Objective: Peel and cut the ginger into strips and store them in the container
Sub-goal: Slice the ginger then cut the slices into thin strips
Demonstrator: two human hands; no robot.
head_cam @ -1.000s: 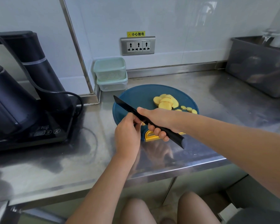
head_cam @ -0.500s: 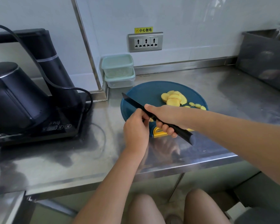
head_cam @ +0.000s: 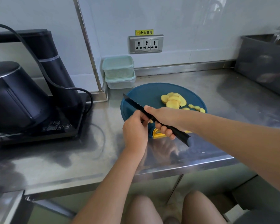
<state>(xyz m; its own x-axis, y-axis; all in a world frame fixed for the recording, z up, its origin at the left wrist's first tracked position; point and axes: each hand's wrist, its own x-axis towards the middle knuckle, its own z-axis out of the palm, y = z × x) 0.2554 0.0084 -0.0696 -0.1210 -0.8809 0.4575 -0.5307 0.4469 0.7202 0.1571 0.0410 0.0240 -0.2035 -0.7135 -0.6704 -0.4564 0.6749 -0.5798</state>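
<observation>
Black knife (head_cam: 134,103): gripped by right hand (head_cam: 164,118), blade raised over blue round cutting board (head_cam: 145,92). Ginger piece: pinched in left hand (head_cam: 135,132), mostly hidden. Ginger slices (head_cam: 173,100): piled on board. Blade best kept angled away from left fingertips

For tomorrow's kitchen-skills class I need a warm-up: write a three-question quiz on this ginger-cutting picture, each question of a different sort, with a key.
1. True or false: the right hand holds the black knife.
2. The ginger slices lie on: A) the steel counter, B) the blue cutting board, C) the grey bin.
3. How many lidded containers are stacked by the wall?

Key: 1 true; 2 B; 3 two. The left hand is curled beside the blade; what it grips is hidden.
</observation>
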